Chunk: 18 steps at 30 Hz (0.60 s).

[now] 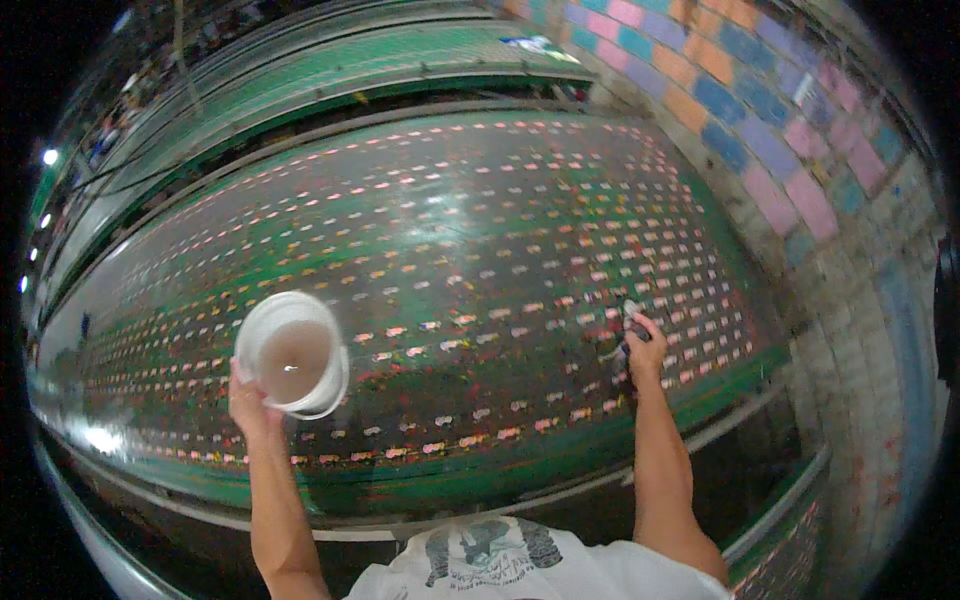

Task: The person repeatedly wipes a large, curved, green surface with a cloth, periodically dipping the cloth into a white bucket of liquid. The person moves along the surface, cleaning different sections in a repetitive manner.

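Note:
My left hand grips the side of a white plastic bucket, tilted so that its open top faces me. Murky brownish-pink liquid lies inside, and a thin handle hangs along the right of the rim. Out over the table, my right hand is closed around a small tool with a pale tip and a dark part; blur hides its exact kind. Under both hands stretches a long printed sheet, dark and green, with rows of small pink, white and yellow motifs. Whether the right-hand tool touches it, I cannot tell.
The table's pale front edge runs close to my body. Beyond the sheet lies another long green table with a light cloth on it. A wall of painted bricks borders the right side. Bright lamps glow far left.

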### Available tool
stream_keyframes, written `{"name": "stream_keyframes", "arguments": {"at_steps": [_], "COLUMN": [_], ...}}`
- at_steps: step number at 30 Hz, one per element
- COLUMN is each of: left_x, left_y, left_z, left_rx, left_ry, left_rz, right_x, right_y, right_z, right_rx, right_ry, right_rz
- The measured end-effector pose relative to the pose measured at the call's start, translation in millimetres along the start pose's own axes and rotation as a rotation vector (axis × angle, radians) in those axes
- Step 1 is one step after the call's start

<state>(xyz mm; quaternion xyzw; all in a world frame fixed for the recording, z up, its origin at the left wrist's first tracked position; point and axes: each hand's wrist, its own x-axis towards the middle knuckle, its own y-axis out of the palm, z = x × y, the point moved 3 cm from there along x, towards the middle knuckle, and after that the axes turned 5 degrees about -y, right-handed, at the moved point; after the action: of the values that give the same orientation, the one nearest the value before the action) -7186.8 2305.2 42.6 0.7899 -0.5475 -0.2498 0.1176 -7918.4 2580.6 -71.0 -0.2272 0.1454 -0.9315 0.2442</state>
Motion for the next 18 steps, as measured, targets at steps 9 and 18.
{"name": "stream_keyframes", "arguments": {"at_steps": [9, 18], "left_x": [-57.3, -164.8], "left_y": [118.0, 316.8], "left_z": [127.0, 265.3], "left_rx": [-0.095, 0.102], "left_ry": [-0.183, -0.41], "left_rz": [0.242, 0.411], "right_x": [74.4, 84.5], "right_y": [53.0, 114.7], "right_z": [246.8, 278.5], "right_rx": [0.256, -0.295], "right_ry": [-0.532, -0.742], "right_rz": [0.675, 1.544]}}
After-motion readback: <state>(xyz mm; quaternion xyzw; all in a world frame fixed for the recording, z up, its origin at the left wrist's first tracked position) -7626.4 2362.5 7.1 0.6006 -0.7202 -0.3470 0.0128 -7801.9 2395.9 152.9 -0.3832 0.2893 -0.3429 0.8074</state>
